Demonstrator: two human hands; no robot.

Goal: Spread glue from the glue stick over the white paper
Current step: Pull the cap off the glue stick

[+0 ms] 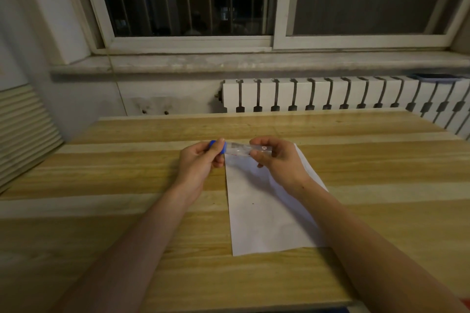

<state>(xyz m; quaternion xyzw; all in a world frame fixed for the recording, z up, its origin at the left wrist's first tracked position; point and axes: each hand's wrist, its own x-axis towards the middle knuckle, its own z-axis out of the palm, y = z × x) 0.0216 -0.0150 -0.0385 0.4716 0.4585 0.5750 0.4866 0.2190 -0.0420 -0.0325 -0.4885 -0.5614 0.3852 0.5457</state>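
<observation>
A clear glue stick [237,148] with a blue cap [218,147] is held level above the far edge of the white paper [264,213]. My left hand [201,160] pinches the blue cap between thumb and fingers. My right hand [277,160] grips the other end of the clear tube. The cap sits on the tube. The paper lies flat on the wooden table [127,180], a little right of centre, and my right forearm crosses its right side.
A white radiator [330,94] and a stone window sill [229,63] stand behind the table's far edge. A ribbed panel [23,132] leans at the left. A dark flat object [435,77] lies on the radiator top at right.
</observation>
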